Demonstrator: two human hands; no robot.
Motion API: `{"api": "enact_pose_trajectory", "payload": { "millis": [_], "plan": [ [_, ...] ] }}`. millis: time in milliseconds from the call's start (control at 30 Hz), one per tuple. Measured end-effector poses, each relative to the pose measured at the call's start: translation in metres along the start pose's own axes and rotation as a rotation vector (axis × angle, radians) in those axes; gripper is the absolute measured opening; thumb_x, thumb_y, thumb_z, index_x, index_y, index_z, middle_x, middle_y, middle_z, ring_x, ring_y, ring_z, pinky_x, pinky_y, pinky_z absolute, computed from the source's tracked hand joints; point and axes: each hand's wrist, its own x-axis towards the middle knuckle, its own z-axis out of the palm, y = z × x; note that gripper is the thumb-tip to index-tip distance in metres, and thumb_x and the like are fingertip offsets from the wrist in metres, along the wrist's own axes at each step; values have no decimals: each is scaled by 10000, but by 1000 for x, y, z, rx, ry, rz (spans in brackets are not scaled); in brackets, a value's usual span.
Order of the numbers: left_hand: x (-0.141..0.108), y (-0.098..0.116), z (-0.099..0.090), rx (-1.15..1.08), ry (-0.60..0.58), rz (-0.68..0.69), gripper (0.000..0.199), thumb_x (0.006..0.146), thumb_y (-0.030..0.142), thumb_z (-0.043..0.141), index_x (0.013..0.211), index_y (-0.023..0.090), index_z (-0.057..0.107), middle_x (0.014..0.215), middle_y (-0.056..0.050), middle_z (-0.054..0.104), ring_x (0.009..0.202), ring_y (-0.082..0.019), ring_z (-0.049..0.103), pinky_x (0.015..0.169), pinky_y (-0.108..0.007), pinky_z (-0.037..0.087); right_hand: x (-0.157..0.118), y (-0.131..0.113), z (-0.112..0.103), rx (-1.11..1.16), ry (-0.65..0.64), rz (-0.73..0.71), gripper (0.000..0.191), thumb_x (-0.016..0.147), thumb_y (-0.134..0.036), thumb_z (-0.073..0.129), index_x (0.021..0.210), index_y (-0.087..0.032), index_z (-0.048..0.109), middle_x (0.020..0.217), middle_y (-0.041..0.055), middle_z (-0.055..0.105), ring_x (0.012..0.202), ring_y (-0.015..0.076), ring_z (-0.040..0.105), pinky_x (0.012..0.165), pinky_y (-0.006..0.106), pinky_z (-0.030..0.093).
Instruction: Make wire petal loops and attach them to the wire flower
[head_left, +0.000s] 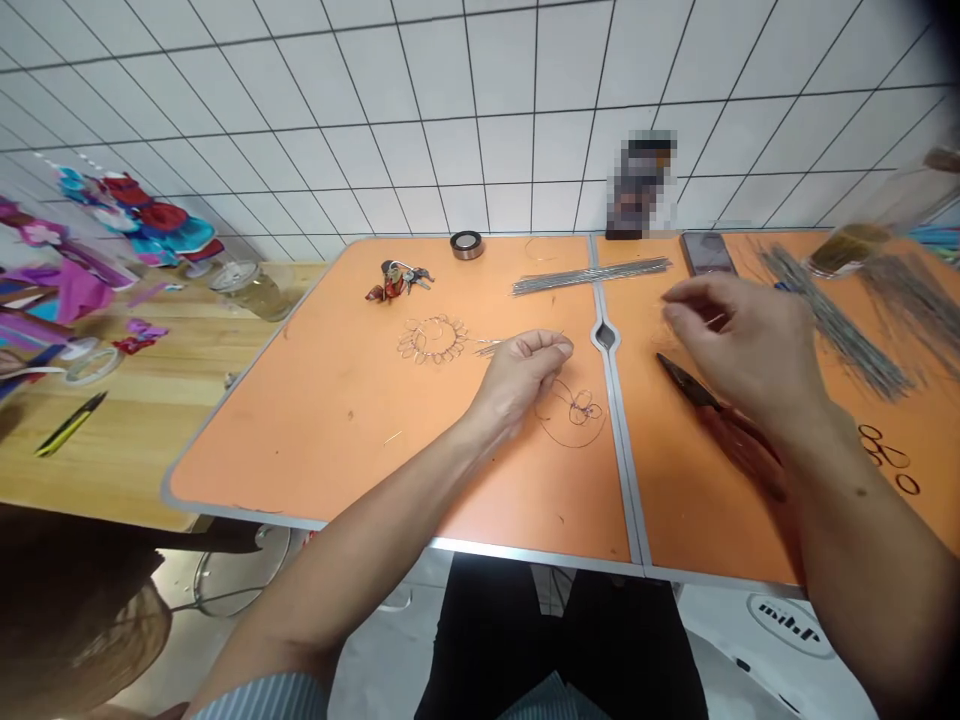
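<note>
My left hand [525, 372] is closed in a pinch above the middle of the orange table. A thin curved wire [577, 443] with small flower-like loops comes from under its fingers. To its left lies a ring of looped wire [433, 340], and some short straight wires show beside the knuckles. My right hand [750, 335] is raised on the right, thumb and fingertips drawn together. Whatever is between them, if anything, is too fine to see. Below it lie pliers [720, 415] with dark jaws and red handles, partly covered by the wrist.
The orange folding table [300, 430] has a metal centre seam. At the back are a wire bundle [592, 275], a tape roll [466, 245], keys [401, 280] and a phone [709, 254]. More wires [844, 325] lie right; a yellow cutter [71, 425] lies left.
</note>
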Motion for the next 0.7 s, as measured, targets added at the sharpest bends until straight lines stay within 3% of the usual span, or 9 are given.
{"api": "enact_pose_trajectory", "payload": {
  "millis": [67, 233, 500, 700],
  "plan": [
    [-2, 0, 1, -10, -31, -28, 196, 845, 319, 825, 839, 163, 706, 572, 73, 458, 492, -49, 307, 481, -217, 191, -12, -19, 10, 172, -31, -193, 152, 1026, -236, 725, 1099, -199, 853, 1010, 53, 834, 813, 143, 704, 764, 290, 511],
    [-4, -1, 3, -66, -112, -121, 221, 882, 324, 823, 840, 177, 663, 573, 88, 420, 455, -36, 258, 467, -207, 136, -30, -32, 34, 159, -45, -515, 141, 1073, -166, 664, 1040, -209, 794, 939, 17, 806, 783, 121, 697, 700, 279, 496],
    [0, -2, -2, -191, -233, -253, 251, 901, 286, 833, 824, 180, 619, 558, 114, 357, 431, -22, 204, 445, -185, 129, -25, -22, 45, 185, 15, -626, 133, 1065, -109, 687, 1029, -198, 779, 948, 15, 801, 857, 119, 741, 695, 254, 515],
    [1, -3, -3, -226, -212, -288, 250, 909, 256, 843, 821, 175, 624, 544, 115, 361, 418, -19, 207, 438, -181, 122, -23, -21, 44, 207, 33, -657, 116, 1078, -129, 701, 1034, -192, 789, 953, 19, 797, 848, 110, 737, 715, 237, 532]
  ]
}}
